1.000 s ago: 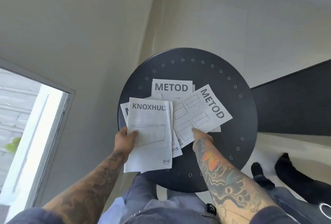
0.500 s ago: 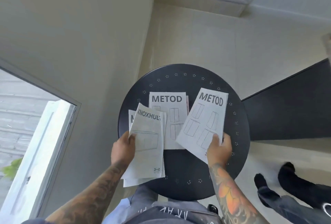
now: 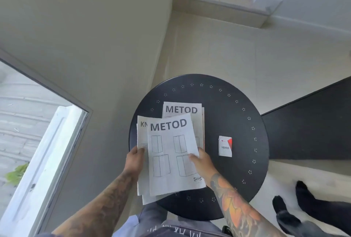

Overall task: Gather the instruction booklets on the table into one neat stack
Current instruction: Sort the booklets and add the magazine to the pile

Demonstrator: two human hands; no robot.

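Observation:
White instruction booklets lie on a round dark table [image 3: 237, 123]. A METOD booklet [image 3: 171, 161] is on top of the pile at the table's left front, its near end past the rim. My right hand [image 3: 201, 162] grips its right edge. Under it a KNOXHULT booklet [image 3: 142, 142] shows only along its left side, held at that edge by my left hand [image 3: 134, 159]. Another METOD booklet [image 3: 182, 109] lies flat on the table behind, mostly covered, with more paper edges under it.
A small white and red VESS packet [image 3: 225, 146] lies on the table to the right of the booklets. A wall and a window opening [image 3: 28, 132] are to the left. A dark panel [image 3: 313, 123] stands on the right, and feet in dark socks [image 3: 303, 204] are at lower right.
My right hand carried the tilted METOD booklet from the table's right side leftwards onto the KNOXHULT pile in my left hand. The VESS packet it covered now shows.

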